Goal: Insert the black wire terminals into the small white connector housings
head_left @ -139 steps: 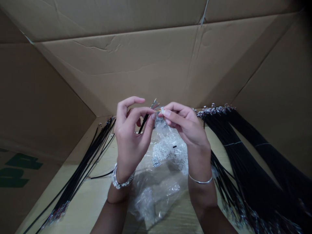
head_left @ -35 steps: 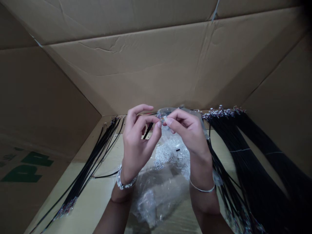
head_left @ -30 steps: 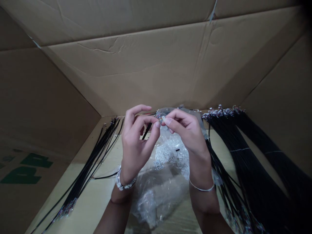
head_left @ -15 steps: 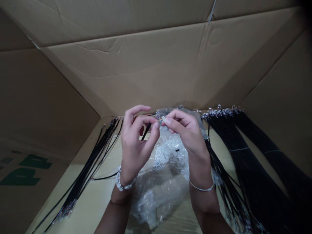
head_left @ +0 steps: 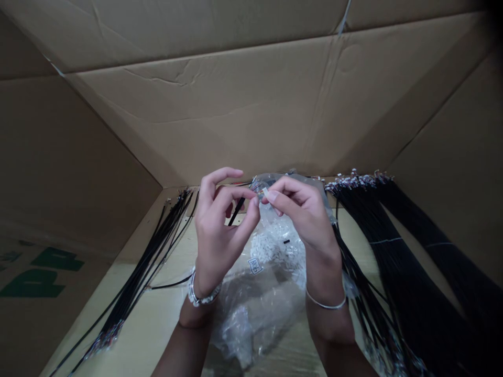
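My left hand (head_left: 222, 225) pinches the thin wires at the end of a black cable (head_left: 237, 211) between thumb and index finger, its other fingers loosely bent. Facing it, my right hand (head_left: 301, 209) is closed on a small white connector (head_left: 265, 192) with thumb and forefinger. Fine coloured wires span the narrow gap between the two sets of fingertips. How deep any wire sits in the connector is too small to tell. Below the hands lies a clear plastic bag (head_left: 259, 296) with a heap of small white connectors (head_left: 271, 248) and a handwritten label (head_left: 255, 266).
A bundle of black cables (head_left: 147, 267) lies on the left of the wooden tabletop (head_left: 165, 309). Thicker tied bundles (head_left: 396, 251) with white connectors at their far ends lie on the right. Cardboard walls (head_left: 220, 115) enclose the back and both sides.
Both hands keep their grips. The right hand and the white connector have shifted very slightly to the right; the left thumb tip has moved a touch as well.
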`<state>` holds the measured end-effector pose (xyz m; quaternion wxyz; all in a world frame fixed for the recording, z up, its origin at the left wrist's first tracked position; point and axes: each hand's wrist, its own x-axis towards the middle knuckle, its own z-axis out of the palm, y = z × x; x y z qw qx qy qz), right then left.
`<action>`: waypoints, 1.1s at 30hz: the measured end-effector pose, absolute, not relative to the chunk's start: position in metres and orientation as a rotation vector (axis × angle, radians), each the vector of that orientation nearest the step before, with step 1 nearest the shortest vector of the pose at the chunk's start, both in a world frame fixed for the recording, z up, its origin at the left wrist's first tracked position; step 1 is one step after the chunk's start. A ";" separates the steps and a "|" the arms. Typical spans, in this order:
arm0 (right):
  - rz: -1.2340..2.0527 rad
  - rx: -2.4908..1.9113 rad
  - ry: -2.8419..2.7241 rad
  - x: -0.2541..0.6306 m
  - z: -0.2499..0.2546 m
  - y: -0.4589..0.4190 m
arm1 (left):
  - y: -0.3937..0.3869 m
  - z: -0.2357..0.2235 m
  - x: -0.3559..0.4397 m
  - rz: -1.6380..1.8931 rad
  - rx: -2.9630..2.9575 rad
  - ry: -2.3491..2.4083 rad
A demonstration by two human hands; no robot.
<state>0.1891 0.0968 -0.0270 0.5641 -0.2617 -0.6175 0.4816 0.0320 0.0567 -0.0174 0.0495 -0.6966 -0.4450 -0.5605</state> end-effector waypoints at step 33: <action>1.049 -0.607 -1.493 0.189 -0.028 0.096 | 0.056 -0.014 0.027 -1.706 -2.162 -1.322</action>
